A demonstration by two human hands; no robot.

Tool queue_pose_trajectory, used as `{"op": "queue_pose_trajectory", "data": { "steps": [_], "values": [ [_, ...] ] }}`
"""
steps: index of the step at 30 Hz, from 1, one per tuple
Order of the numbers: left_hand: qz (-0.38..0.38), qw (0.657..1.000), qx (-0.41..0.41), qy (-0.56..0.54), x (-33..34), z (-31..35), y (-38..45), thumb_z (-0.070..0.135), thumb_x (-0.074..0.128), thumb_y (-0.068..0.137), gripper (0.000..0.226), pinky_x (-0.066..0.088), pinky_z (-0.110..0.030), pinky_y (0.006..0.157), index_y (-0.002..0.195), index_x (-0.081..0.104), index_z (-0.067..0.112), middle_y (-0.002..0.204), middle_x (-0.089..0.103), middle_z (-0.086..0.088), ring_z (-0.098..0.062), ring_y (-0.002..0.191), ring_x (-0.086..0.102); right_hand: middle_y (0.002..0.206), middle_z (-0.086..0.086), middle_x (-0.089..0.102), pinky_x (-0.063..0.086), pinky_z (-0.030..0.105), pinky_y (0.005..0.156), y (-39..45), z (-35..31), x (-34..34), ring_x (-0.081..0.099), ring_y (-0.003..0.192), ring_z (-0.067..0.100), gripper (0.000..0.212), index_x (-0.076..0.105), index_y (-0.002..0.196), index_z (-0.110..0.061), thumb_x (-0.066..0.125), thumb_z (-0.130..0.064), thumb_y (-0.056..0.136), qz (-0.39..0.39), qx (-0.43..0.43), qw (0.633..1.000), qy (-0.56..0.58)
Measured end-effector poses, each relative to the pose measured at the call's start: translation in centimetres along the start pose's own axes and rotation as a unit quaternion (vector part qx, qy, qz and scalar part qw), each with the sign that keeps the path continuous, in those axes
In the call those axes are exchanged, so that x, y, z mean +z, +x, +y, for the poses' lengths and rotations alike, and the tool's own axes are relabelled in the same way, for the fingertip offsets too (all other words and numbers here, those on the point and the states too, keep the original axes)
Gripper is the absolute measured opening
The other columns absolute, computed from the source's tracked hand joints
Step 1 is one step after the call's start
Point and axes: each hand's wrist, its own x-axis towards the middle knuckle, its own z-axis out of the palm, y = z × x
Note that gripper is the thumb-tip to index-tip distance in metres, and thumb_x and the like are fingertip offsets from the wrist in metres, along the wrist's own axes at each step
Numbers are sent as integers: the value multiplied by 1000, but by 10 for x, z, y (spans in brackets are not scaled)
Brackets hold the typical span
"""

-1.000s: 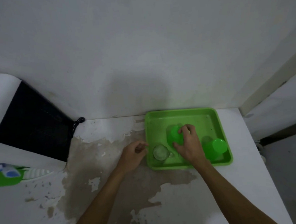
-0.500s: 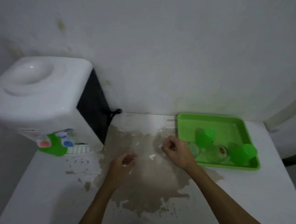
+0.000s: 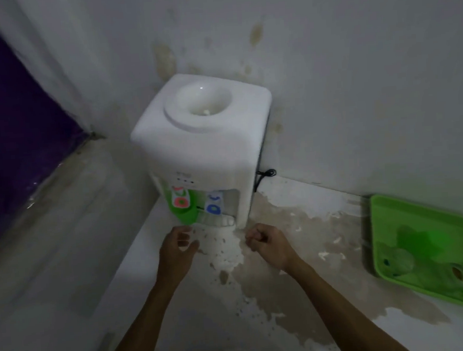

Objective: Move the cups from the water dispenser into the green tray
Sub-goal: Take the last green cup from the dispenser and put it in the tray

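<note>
A white water dispenser (image 3: pixel 203 139) stands on the counter against the wall. A green cup (image 3: pixel 185 211) sits on its drip tray under the red tap; the spot under the blue tap is too blurred to read. My left hand (image 3: pixel 176 251) is just below the green cup, fingers apart, holding nothing. My right hand (image 3: pixel 269 245) hovers in front of the dispenser's right corner with its fingers curled in, empty. The green tray (image 3: pixel 377 220) lies at the far right; a blurred green cup (image 3: pixel 424 240) and clear glass cups (image 3: pixel 403 259) are in it.
The white counter (image 3: pixel 208 327) has a large brown worn patch between dispenser and tray. A black cord (image 3: pixel 266 174) runs behind the dispenser along the wall. A dark purple surface (image 3: pixel 11 136) and a ledge lie at the left.
My view has swung left from the tray to the dispenser. My right hand left the green cup in the tray, and both hands moved left to the dispenser's front.
</note>
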Motion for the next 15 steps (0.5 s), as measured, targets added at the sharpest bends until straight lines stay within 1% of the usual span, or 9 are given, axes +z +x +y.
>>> {"op": "queue_pose_trajectory", "data": {
  "steps": [2, 3, 5, 7, 9, 10, 12, 14, 15],
  "values": [
    [28, 1000, -1, -4, -8, -7, 18, 11, 81, 78, 46, 52, -32, 79, 117, 58, 16, 108, 58, -9, -20, 91, 60, 72, 6, 63, 52, 29, 68, 11, -6, 12, 61, 64, 14, 4, 69, 85, 0, 67, -4, 86, -7, 4, 1000, -2],
    [38, 999, -1, -7, -12, -11, 28, 14, 82, 77, 53, 51, -34, 79, 122, 54, 18, 112, 54, -8, -20, 93, 59, 71, 3, 65, 53, 26, 66, 16, -10, 20, 61, 61, 10, 4, 70, 85, -1, 67, -5, 86, -11, 5, 1000, -6],
    [53, 998, -2, -15, -20, -18, 49, 20, 85, 74, 65, 49, -32, 80, 128, 49, 23, 118, 47, -4, -18, 97, 56, 68, -1, 66, 53, 26, 65, 29, -20, 35, 62, 59, 7, 4, 70, 83, -4, 67, -6, 85, -20, 6, 1000, -9],
    [54, 998, 4, -13, -19, -19, 63, 24, 87, 71, 73, 46, -29, 81, 131, 46, 24, 121, 44, -1, -17, 99, 54, 66, -3, 66, 54, 30, 67, 35, -26, 40, 62, 59, 8, 7, 70, 80, -9, 67, -5, 85, -20, 2, 1000, -4],
    [40, 999, 11, -17, -19, -19, 78, 25, 89, 68, 77, 46, -28, 82, 132, 46, 24, 125, 46, -2, -17, 103, 55, 66, -2, 66, 56, 34, 69, 41, -31, 49, 63, 60, 11, 8, 70, 81, -10, 68, -4, 85, -15, 8, 1000, 0],
    [29, 999, 13, -21, -18, -19, 85, 25, 90, 67, 79, 47, -28, 82, 133, 46, 24, 127, 48, -3, -18, 105, 56, 67, 0, 66, 56, 35, 70, 42, -32, 52, 63, 62, 14, 5, 70, 82, -7, 68, -4, 85, -14, 12, 1000, 1],
    [12, 999, 18, -28, -16, -20, 94, 25, 91, 64, 82, 50, -31, 85, 133, 47, 24, 130, 51, -4, -18, 108, 58, 74, 6, 68, 55, 29, 68, 41, -30, 55, 64, 64, 16, 6, 70, 88, -1, 67, -5, 86, -17, 17, 1000, -3],
    [0, 999, 21, -35, -13, -19, 102, 25, 91, 63, 82, 51, -34, 89, 132, 48, 26, 130, 55, -3, -19, 110, 59, 80, 10, 69, 54, 21, 64, 38, -24, 54, 64, 66, 15, 9, 70, 92, 1, 66, -6, 87, -20, 25, 999, -12],
    [-6, 999, 23, -39, -12, -18, 104, 26, 91, 62, 80, 51, -34, 89, 130, 49, 28, 128, 58, -1, -18, 110, 59, 81, 10, 69, 54, 21, 65, 37, -22, 51, 64, 67, 16, 9, 70, 92, 1, 66, -6, 88, -22, 28, 999, -17]
  ]
}}
